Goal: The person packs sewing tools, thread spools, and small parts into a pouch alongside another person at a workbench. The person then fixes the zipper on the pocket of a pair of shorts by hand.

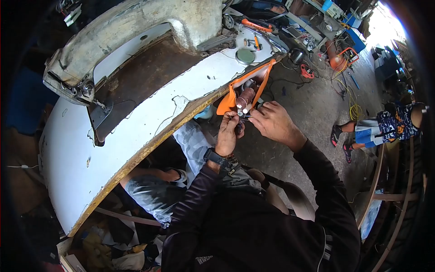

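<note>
My left hand is closed around a small dark piece too small to name, just below an orange pouch at the table's edge. Pinched fingers of my right hand meet it from the right, seemingly on a thin dark item that I cannot make out. Inside the pouch lie a brownish-pink thread spool and several small whitish and metallic cylinders. Beside the pouch, the white tabletop carries an old, worn sewing machine lying across a brown recessed plate.
A round green lid, an orange-handled tool and small metal parts sit at the table's far end. Cables and a yellow cord lie on the concrete floor. Another person stands at the right. A second person's legs show under the table.
</note>
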`<state>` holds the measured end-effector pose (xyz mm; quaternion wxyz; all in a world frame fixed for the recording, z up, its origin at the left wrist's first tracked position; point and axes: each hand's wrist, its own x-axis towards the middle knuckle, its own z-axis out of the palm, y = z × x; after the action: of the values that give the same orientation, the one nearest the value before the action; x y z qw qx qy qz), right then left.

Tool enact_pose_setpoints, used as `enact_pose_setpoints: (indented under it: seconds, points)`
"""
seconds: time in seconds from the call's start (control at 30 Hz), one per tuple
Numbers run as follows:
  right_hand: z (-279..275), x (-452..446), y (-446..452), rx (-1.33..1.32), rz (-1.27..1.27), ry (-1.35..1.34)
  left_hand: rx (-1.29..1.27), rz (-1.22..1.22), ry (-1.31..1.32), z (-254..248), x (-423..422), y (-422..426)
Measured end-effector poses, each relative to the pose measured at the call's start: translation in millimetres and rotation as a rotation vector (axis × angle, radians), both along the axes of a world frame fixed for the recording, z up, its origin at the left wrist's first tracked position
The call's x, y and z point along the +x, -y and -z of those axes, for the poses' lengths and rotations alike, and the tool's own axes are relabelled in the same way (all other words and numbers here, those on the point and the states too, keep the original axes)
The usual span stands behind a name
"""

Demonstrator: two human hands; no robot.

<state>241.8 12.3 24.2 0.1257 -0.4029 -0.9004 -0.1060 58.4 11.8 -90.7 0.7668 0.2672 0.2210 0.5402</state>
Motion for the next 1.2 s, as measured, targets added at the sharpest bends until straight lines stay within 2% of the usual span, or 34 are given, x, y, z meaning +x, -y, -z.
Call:
enact_pose_setpoints:
  seconds: [0.13,0.33,0.43,0.57,0.73,0.87,0.9,0.93,1.03,1.1,1.2]
  points:
    - [5,0,1,-0.013,0.083,0.061,0.003,-0.01,0.032,6,-3,-1]
    - [10,-3,-5,-0.034,0.011,0.032,0.031,0.007,-0.001,3,0,0]
    - [11,-10,-10,0.057,-0.036,0.046,0.024,-0.015,-0.036,2,-1,0]
    - [11,-17,-12,0.043,-0.001,0.116,0.082,-0.071,-0.029,2,1,4]
    - [17,-15,-14,0.011,-0.008,0.168,0.039,-0.126,-0.08,-2,1,6]
    - [21,-15,-19,0.028,-0.061,0.085,-0.038,-0.111,-0.174,1,-4,4]
    - [19,-19,-19,0.039,-0.026,0.056,-0.014,-0.088,-0.087,8,-8,1]
    - [14,-21,-17,-0.06,0.018,0.131,-0.095,-0.112,-0.122,0,-8,2]
    - [16,-19,-14,0.077,-0.046,0.173,0.03,-0.037,-0.039,-3,-14,-1]
    - [7,-20,-9,0.057,0.009,0.25,0.018,-0.048,-0.067,-16,-14,1]
    - [2,-16,-4,0.027,0.045,0.244,0.022,-0.038,-0.086,-8,-18,-1]
